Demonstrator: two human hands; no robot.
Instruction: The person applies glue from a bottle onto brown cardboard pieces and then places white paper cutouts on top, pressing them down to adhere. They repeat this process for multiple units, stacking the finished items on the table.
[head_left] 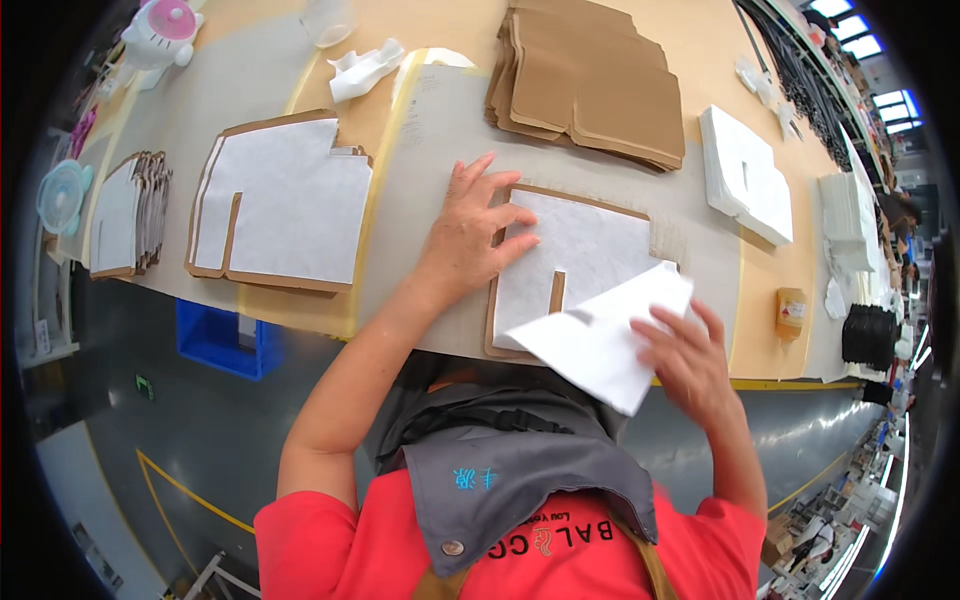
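In front of me on the table lies a flat brown piece [500, 310] with a slotted white lining sheet [580, 235] over it. My left hand [468, 232] is open, fingers spread, its fingertips at the upper left edge of that piece. A second white sheet [600, 335] is tilted and partly lifted over the near right part of the lining. My right hand [690, 362], slightly blurred, has its fingers closed on this sheet's right side. Its thumb cannot be made out clearly.
A stack of brown pieces [595, 80] lies beyond my hands. White sheets [745, 175] are piled at right, near a small yellowish container [790, 313]. At left are a lined stack [290, 200] and an upright bundle [130, 215]. A blue crate [220, 340] stands below the table edge.
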